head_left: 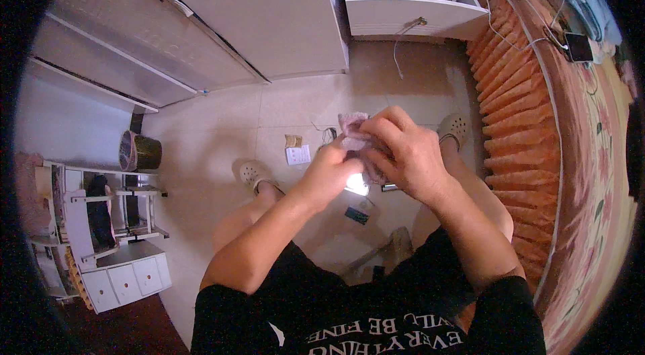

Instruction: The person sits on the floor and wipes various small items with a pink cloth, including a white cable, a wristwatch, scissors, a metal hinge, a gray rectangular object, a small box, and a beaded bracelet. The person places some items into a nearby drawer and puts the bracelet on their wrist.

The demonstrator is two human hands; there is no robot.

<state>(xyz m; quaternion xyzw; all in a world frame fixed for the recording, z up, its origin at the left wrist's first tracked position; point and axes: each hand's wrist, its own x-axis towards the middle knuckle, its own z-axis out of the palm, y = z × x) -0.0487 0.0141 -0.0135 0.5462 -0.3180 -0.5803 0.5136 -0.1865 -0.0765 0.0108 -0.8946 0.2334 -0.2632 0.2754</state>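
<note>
A crumpled pinkish-grey cloth (352, 124) is held up in front of me above the floor. My left hand (332, 172) closes on its lower left side, fingers bent. From the right, my right hand (408, 152) pinches the cloth with curled fingers, and the two hands nearly meet. Whether anything is wrapped inside the cloth is hidden. Just below the hands shines a bright white glow (357, 184), its source partly covered. Further down, a small dark teal rectangular piece (357, 215) lies on the floor.
A white printed paper (297, 155), a small brown packet (293, 140) and a dark cable (328, 135) lie left of my hands. Ahead is an open cluttered drawer (416, 17). A bed with an orange ruffled skirt (517, 133) borders the right; a bin (142, 152) stands left.
</note>
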